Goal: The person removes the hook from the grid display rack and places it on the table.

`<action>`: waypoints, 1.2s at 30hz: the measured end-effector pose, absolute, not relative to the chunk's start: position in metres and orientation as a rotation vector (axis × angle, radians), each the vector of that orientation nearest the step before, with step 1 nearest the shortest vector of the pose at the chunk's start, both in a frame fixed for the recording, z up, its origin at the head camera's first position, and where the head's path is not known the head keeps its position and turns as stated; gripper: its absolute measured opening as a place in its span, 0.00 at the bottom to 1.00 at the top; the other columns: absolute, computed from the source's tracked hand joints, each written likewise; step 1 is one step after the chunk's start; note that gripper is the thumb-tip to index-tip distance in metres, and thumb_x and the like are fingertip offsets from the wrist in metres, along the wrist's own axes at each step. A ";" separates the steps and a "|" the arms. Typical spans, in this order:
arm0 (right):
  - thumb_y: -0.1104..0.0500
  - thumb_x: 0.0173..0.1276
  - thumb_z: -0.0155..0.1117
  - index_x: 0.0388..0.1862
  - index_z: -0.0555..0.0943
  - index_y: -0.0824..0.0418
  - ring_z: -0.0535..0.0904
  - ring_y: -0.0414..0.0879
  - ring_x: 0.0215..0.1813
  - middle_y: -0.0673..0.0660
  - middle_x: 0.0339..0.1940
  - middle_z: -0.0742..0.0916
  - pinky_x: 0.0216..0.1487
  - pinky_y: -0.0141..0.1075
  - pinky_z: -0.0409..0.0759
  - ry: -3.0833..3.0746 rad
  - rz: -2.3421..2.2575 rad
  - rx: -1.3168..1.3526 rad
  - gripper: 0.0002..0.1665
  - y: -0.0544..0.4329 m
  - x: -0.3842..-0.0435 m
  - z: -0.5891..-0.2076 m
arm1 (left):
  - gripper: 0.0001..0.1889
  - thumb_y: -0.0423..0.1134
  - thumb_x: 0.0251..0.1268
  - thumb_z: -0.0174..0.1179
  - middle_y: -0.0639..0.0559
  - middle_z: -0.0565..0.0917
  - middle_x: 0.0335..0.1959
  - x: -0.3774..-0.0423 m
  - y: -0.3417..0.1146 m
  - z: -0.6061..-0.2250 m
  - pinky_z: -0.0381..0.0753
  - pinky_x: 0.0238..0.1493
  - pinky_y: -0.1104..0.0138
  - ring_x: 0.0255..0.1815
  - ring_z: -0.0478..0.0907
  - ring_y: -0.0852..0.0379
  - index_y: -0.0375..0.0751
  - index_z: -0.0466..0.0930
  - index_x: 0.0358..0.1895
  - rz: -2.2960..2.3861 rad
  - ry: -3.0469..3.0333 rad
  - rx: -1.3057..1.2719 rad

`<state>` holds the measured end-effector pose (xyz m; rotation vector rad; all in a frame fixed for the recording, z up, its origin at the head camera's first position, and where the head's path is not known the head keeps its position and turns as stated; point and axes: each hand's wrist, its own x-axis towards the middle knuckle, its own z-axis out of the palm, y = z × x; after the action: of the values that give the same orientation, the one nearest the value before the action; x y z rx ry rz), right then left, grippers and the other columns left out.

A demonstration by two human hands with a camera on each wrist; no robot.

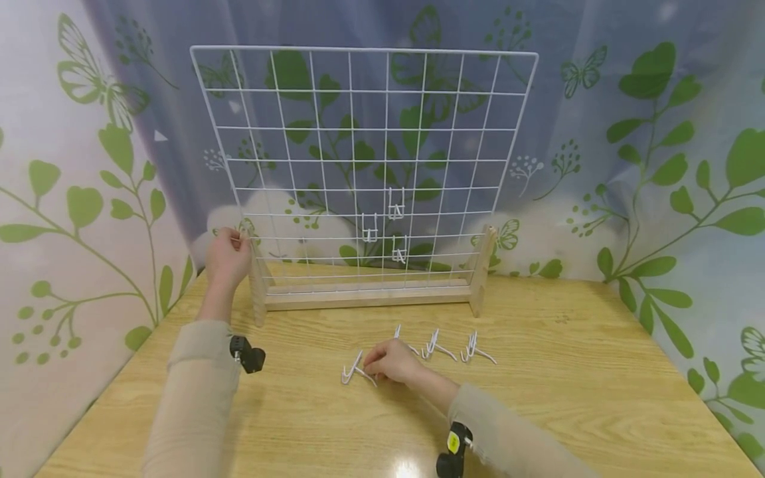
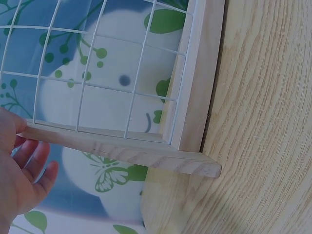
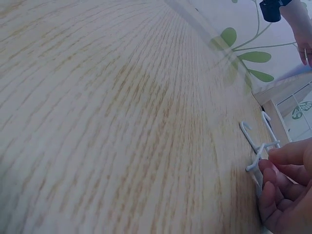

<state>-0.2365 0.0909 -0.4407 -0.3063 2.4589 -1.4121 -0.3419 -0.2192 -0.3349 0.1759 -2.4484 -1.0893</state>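
A white wire grid panel (image 1: 369, 159) stands upright in a wooden base (image 1: 370, 296). My left hand (image 1: 230, 257) pinches the top of the base's left upright (image 2: 122, 148) between thumb and fingers, beside the grid's edge. On the table in front, my right hand (image 1: 391, 362) pinches the arm of a white wire hook (image 1: 352, 372). The right wrist view shows this hook (image 3: 253, 146) with its prongs facing away from the fingertips. One more hook (image 1: 412, 348) lies just behind the right hand, partly hidden by it.
Two further hooks, a nearer one (image 1: 438, 345) and a rightmost one (image 1: 476, 348), lie on the wooden table (image 1: 568, 385). Three hooks hang on the grid, among them an upper one (image 1: 396, 210). A leaf-patterned curtain (image 1: 597, 133) rises behind the table.
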 end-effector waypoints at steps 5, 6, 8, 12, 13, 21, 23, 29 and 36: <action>0.65 0.57 0.66 0.31 0.83 0.65 0.72 0.39 0.20 0.50 0.18 0.80 0.20 0.27 0.69 2.445 -1.414 -0.303 0.04 0.092 -0.236 -0.437 | 0.16 0.39 0.68 0.45 0.35 0.75 0.42 -0.342 -0.220 -0.335 0.69 0.48 0.52 0.45 0.72 0.39 0.29 0.68 0.49 -1.079 -2.449 0.174; 0.66 0.57 0.66 0.31 0.83 0.65 0.73 0.39 0.20 0.50 0.19 0.80 0.21 0.27 0.70 2.444 -1.415 -0.303 0.04 0.092 -0.236 -0.436 | 0.16 0.39 0.68 0.45 0.35 0.75 0.43 -0.342 -0.220 -0.335 0.69 0.48 0.52 0.45 0.72 0.39 0.28 0.68 0.49 -1.078 -2.449 0.173; 0.66 0.57 0.66 0.32 0.83 0.65 0.74 0.40 0.21 0.50 0.21 0.81 0.22 0.29 0.73 2.441 -1.421 -0.308 0.04 0.093 -0.237 -0.435 | 0.16 0.39 0.68 0.45 0.34 0.75 0.43 -0.342 -0.220 -0.334 0.69 0.48 0.52 0.45 0.72 0.39 0.28 0.68 0.49 -1.078 -2.450 0.172; 0.65 0.58 0.64 0.35 0.83 0.66 0.76 0.43 0.25 0.51 0.25 0.83 0.27 0.33 0.77 2.454 -1.432 -0.326 0.06 0.096 -0.241 -0.431 | 0.16 0.39 0.68 0.45 0.34 0.75 0.43 -0.342 -0.220 -0.334 0.69 0.48 0.51 0.45 0.72 0.39 0.28 0.68 0.49 -1.077 -2.454 0.172; 0.65 0.58 0.64 0.36 0.82 0.66 0.76 0.43 0.26 0.51 0.26 0.83 0.28 0.34 0.78 2.454 -1.438 -0.325 0.07 0.097 -0.242 -0.429 | 0.16 0.39 0.68 0.45 0.34 0.75 0.43 -0.342 -0.220 -0.334 0.69 0.48 0.51 0.45 0.72 0.39 0.28 0.68 0.49 -1.076 -2.455 0.173; 0.64 0.63 0.61 0.40 0.81 0.67 0.78 0.47 0.30 0.52 0.28 0.84 0.31 0.38 0.77 2.461 -1.500 -0.295 0.09 0.110 -0.255 -0.410 | 0.15 0.39 0.68 0.45 0.35 0.75 0.42 -0.342 -0.220 -0.334 0.69 0.48 0.52 0.44 0.72 0.40 0.28 0.68 0.48 -1.073 -2.448 0.169; 0.64 0.63 0.60 0.40 0.81 0.68 0.79 0.48 0.30 0.52 0.28 0.85 0.30 0.38 0.77 2.467 -1.520 -0.291 0.09 0.114 -0.259 -0.406 | 0.15 0.39 0.68 0.45 0.35 0.75 0.41 -0.342 -0.220 -0.334 0.69 0.47 0.52 0.44 0.72 0.40 0.28 0.68 0.48 -1.073 -2.446 0.165; 0.62 0.63 0.61 0.40 0.82 0.68 0.78 0.48 0.29 0.54 0.28 0.86 0.31 0.38 0.77 2.488 -1.599 -0.254 0.10 0.122 -0.269 -0.390 | 0.15 0.39 0.68 0.45 0.35 0.75 0.41 -0.342 -0.221 -0.335 0.69 0.47 0.52 0.43 0.71 0.40 0.28 0.68 0.48 -1.074 -2.443 0.159; 0.60 0.65 0.60 0.43 0.81 0.68 0.75 0.43 0.30 0.56 0.33 0.86 0.33 0.37 0.75 2.484 -1.655 -0.241 0.12 0.134 -0.279 -0.368 | 0.15 0.39 0.67 0.46 0.34 0.76 0.41 -0.343 -0.220 -0.335 0.69 0.47 0.52 0.43 0.72 0.39 0.28 0.69 0.47 -1.066 -2.430 0.145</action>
<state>-0.2787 0.1339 -0.3681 -0.2410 2.4838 -1.6547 -0.3425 -0.2197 -0.3351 0.1454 -2.4303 -1.0658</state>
